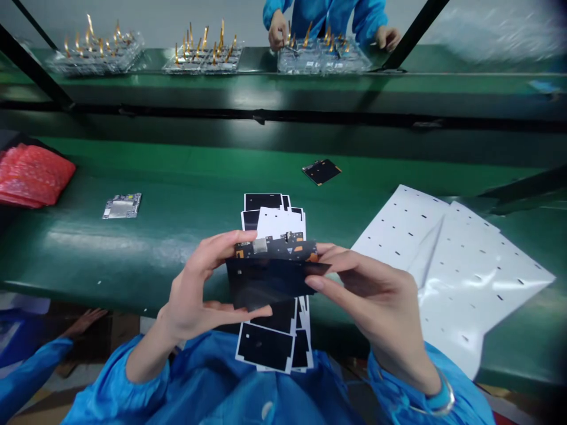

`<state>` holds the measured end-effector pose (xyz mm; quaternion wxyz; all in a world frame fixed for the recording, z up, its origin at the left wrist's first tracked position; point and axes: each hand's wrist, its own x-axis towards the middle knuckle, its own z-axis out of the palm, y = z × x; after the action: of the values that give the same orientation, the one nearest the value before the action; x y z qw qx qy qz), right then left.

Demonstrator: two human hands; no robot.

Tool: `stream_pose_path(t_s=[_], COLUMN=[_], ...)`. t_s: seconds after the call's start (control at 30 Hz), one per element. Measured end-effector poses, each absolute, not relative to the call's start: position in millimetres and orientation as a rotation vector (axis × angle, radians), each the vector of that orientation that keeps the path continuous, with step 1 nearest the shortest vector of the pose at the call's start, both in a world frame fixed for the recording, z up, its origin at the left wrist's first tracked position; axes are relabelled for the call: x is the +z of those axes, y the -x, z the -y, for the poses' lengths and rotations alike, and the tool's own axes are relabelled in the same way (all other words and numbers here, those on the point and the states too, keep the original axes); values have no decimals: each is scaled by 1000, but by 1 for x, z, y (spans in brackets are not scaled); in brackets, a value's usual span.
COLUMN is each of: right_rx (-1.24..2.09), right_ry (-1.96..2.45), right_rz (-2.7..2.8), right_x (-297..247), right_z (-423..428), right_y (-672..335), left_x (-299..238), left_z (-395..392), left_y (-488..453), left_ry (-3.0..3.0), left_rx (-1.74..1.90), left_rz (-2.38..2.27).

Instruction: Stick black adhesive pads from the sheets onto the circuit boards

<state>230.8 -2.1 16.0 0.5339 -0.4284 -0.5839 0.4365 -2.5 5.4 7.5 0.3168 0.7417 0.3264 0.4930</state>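
Green bench (186, 171) runs across the view. Nearest, both hands pinch a dark film sheet (270, 282), its long axis lying side to side between them. The left hand (195, 295) is curled around one end with thumb and fingers closed on it, and the right hand (367, 301) does the same at the other, neither nearer. Beneath lies a stack of black sheets (266, 348), with a white liner (465, 277) to the right, a small board (121, 205) left, red bags (31, 176) beyond, and a co-worker's hand (278, 29) at far trays (323, 59).
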Motion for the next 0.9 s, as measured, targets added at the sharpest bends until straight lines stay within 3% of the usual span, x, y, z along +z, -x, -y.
stream_pose_path(t_s=[0.9], right_rx=[1204], right_ry=[1171], right_rz=[1246], right_x=[20], right_z=[8], right_y=[-240], left_x=[6], left_z=[-5], left_y=[3], left_ry=[-1905], left_rx=[1305], left_rz=[-813])
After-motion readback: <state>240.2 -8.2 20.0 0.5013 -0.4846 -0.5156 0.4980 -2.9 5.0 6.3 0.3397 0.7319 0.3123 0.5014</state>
